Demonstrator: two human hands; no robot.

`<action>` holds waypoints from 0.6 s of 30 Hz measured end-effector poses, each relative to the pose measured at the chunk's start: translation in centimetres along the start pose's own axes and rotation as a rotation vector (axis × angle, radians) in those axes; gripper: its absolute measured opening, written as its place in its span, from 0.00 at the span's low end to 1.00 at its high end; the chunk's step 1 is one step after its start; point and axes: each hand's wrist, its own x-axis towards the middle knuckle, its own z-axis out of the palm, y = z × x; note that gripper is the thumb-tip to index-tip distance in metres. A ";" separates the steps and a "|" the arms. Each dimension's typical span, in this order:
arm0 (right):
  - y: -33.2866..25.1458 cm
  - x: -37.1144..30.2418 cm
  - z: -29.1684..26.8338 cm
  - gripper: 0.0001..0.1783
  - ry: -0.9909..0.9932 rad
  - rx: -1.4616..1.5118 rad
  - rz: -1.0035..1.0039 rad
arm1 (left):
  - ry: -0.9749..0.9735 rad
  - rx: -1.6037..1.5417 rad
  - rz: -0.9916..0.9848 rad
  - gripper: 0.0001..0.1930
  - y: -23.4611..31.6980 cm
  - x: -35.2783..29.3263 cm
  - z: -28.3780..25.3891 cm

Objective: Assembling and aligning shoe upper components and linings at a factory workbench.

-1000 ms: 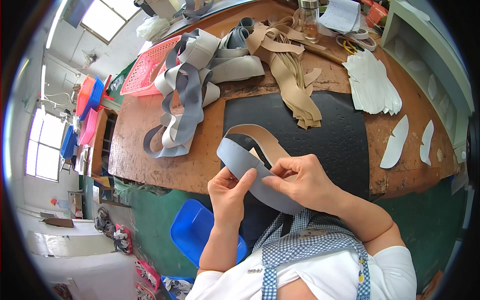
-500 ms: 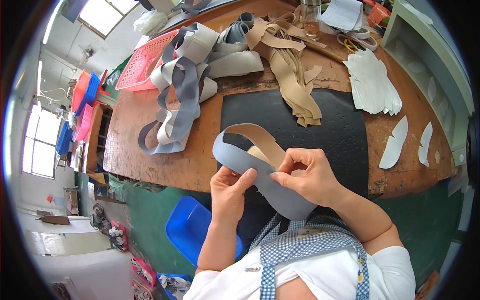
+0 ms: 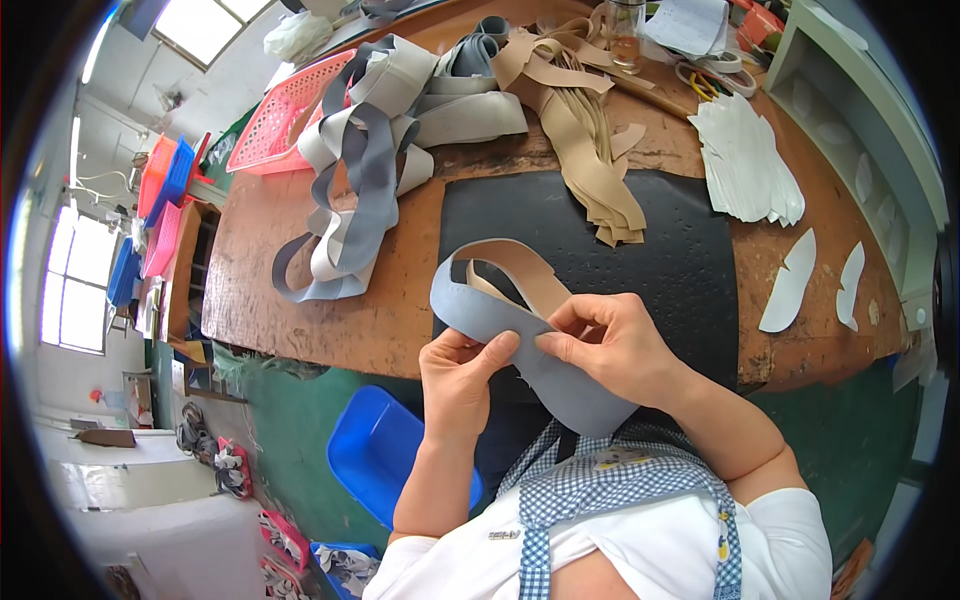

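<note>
A curved blue-grey strip (image 3: 575, 392) of leather-like sheet, tan on its inner side, is held above the near table edge. It bends into a loop that rises away from me, and its broad end hangs toward my apron. My left hand (image 3: 462, 375) pinches the strip on its left edge, thumb on top. Close beside it, my right hand (image 3: 625, 350) grips the strip between thumb and fingers. A small part of the pinched edges is hidden by the fingers. Under the loop lies a black mat (image 3: 670, 270) on the brown table (image 3: 300, 330).
Grey-blue strips (image 3: 370, 200) lie tangled beside a pink basket (image 3: 290, 115) at the back left. Tan strips (image 3: 590, 170) and a stack of white pieces (image 3: 745, 160) lie farther back. Two white cut pieces (image 3: 788, 285) rest at right. A blue bin (image 3: 375, 450) stands below the table.
The loop of the strip has tilted and opened slightly, and both hands have shifted a little along its edges. The hold stays the same; the whole view has moved slightly.
</note>
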 end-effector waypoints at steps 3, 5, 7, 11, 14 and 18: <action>0.6 0.2 -0.2 0.06 -0.041 -0.070 -0.031 | 0.014 0.016 0.010 0.12 -0.4 -0.1 0.0; 1.1 0.2 -0.3 0.05 -0.035 -0.066 -0.104 | 0.015 0.007 0.016 0.11 -0.6 -0.3 -0.1; 1.0 -0.2 -0.2 0.06 -0.018 -0.049 -0.081 | 0.035 -0.020 0.006 0.11 0.1 0.3 0.1; 1.3 -0.5 0.0 0.07 0.013 -0.023 -0.035 | 0.038 -0.025 -0.001 0.10 0.3 0.3 -0.5; 1.2 -0.4 -0.4 0.05 -0.063 -0.037 -0.005 | 0.049 -0.026 -0.002 0.10 -0.2 0.3 -0.8; 0.5 0.2 0.1 0.06 -0.077 -0.050 0.030 | 0.042 0.009 0.064 0.11 -1.2 -0.7 0.1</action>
